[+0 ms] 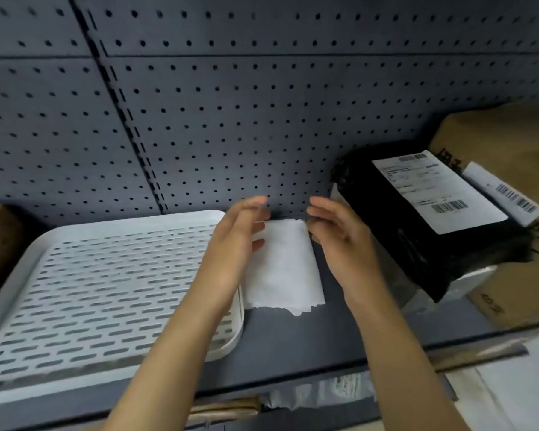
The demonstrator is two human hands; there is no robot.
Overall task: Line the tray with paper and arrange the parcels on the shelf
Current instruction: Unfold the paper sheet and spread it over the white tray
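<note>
Two risks are judged from this moment. Thin white paper point(282, 265), soft and crinkled with a ragged lower edge, could be torn if its top corners are drawn apart too sharply, or it could be dropped onto the dark shelf point(293, 346) beside the tray point(131, 225). The tray, white, rigid, round-cornered and pierced with rows of slots, is seen unlined to the left; a light sheet could be laid crooked over it. A glossy black parcel point(386, 219) with a white label is rested tilted on a cardboard box point(511, 293) to the right. The paper is pinched at its top corners by the left hand point(234, 244) and right hand point(339, 241), remaining fingers loosely spread.
</note>
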